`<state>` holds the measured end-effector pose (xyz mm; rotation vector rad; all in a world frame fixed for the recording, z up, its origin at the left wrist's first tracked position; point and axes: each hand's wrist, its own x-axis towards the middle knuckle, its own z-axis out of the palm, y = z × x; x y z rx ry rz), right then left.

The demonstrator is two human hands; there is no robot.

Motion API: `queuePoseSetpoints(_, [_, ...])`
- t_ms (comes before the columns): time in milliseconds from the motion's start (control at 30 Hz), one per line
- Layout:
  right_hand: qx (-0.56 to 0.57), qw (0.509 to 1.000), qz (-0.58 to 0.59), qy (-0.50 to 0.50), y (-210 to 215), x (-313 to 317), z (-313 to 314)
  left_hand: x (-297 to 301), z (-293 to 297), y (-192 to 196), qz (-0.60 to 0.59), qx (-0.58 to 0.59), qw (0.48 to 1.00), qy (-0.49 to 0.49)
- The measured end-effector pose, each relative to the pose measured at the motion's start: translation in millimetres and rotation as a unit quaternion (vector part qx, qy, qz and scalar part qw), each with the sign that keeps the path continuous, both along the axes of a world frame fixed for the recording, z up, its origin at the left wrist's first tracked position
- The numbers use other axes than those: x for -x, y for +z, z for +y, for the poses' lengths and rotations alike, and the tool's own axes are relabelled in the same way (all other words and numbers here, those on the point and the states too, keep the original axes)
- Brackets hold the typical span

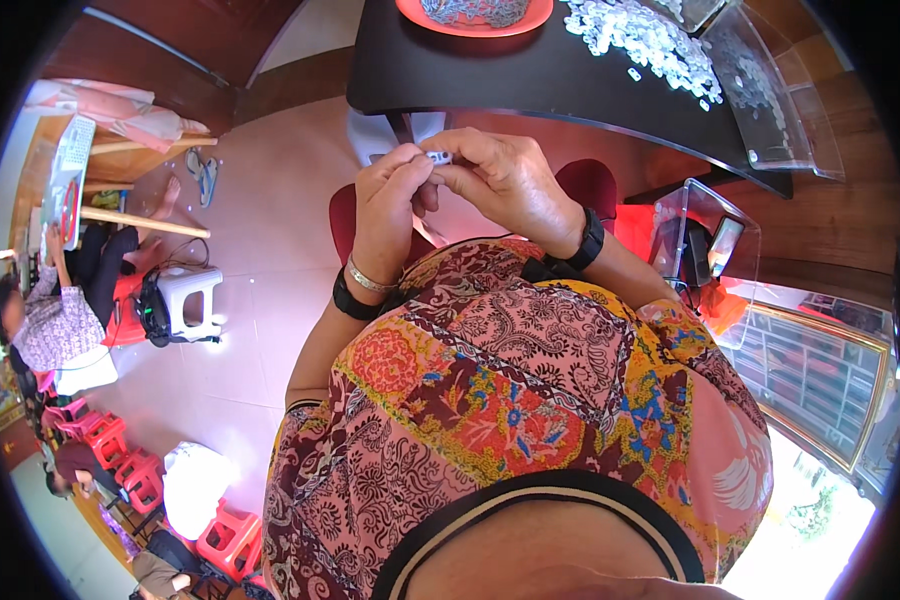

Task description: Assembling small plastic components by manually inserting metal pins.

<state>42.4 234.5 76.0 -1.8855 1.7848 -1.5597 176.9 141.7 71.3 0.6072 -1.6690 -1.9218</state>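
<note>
A small white plastic piece with dark spots is pinched between the fingertips of both my hands, in front of the table edge. My left hand grips it from the left with thumb and forefinger, the other fingers curled. From the right, my right hand closes thumb and forefinger on the other end. Fingers cover most of the piece. On the black table beyond lies a heap of small clear-white plastic pieces. A red plate there bears a pile of grey, thin, wiry parts.
Right of the heap stands a clear plastic bin with more pieces. Lower right, another clear box holds a phone-like object. A dark red seat is under the table. At left are people, red stools and a white stool.
</note>
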Motion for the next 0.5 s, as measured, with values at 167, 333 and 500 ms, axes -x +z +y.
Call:
queuePoseSetpoints(167, [-0.031,0.999,-0.011,-0.006,6.1,0.7,3.4,0.0,1.2,0.5,0.005,-0.006,1.000,0.011])
queuePoseSetpoints(333, [-0.019,0.999,0.023,0.016,2.3,3.1,1.5,-0.5,1.1,-1.8,0.011,-0.012,1.000,0.009])
queuePoseSetpoints(500, [-0.040,0.998,0.046,0.015,-2.2,2.4,0.2,-1.8,-0.9,-4.0,-0.005,-0.016,1.000,0.021])
